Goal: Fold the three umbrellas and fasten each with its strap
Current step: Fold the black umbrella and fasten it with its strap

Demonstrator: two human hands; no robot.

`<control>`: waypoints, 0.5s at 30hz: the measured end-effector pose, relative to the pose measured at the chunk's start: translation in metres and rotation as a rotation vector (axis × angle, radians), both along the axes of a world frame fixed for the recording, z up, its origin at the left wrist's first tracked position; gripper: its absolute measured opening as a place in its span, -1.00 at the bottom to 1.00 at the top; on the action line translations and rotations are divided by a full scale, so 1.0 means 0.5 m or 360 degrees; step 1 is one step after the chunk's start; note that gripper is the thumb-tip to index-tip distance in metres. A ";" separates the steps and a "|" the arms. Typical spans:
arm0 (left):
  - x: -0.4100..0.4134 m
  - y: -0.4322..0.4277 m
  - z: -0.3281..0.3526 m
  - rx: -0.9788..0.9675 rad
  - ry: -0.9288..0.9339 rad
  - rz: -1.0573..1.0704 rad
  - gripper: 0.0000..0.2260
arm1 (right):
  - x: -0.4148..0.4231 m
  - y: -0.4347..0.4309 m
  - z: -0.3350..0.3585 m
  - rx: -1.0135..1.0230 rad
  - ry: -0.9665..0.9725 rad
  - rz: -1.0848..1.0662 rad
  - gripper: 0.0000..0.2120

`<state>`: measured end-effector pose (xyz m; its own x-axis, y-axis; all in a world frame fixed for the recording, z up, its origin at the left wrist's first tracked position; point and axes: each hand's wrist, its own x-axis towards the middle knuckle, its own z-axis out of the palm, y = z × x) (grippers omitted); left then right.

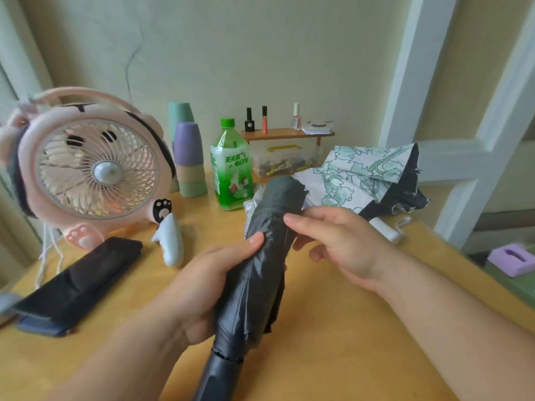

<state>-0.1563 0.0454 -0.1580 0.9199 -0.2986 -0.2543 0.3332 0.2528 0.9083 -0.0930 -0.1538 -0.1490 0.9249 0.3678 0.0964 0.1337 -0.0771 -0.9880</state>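
Note:
A black umbrella (260, 256), collapsed with its canopy gathered round the shaft, points away from me over the wooden table (333, 342). My left hand (211, 285) grips its middle, thumb lying on the fabric. My right hand (338, 241) touches the canopy's right side, index finger stretched over the folds, the other fingers loosely curled behind. A white umbrella with green flower print (367, 175) lies loose and unfolded at the back right, its white handle (385, 230) toward me. A dark folded umbrella (78, 285) lies flat on the left.
A pink desk fan (92, 166) stands at the left, with a pale blue object (170, 241) in front of it. Stacked cups (189, 157), a green bottle (230, 169) and a small shelf with nail polish (286, 131) line the back. A purple box (512, 259) sits off the table, right.

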 end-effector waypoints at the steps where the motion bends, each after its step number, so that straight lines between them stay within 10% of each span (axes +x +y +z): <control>1: 0.001 0.001 -0.003 -0.0045 0.0013 -0.0047 -0.59 | 0.007 0.009 0.008 -0.0048 -0.0006 -0.0008 -0.43; 15: 0.014 -0.037 -0.058 -0.0123 0.0297 -0.0515 -0.68 | 0.001 0.079 -0.045 0.0765 0.0743 -0.0020 -0.69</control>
<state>-0.1491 0.0268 -0.1868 0.7150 -0.5907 -0.3738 0.5648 0.1730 0.8069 -0.0924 -0.1145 -0.1713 0.9133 0.3725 -0.1647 -0.3143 0.3872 -0.8668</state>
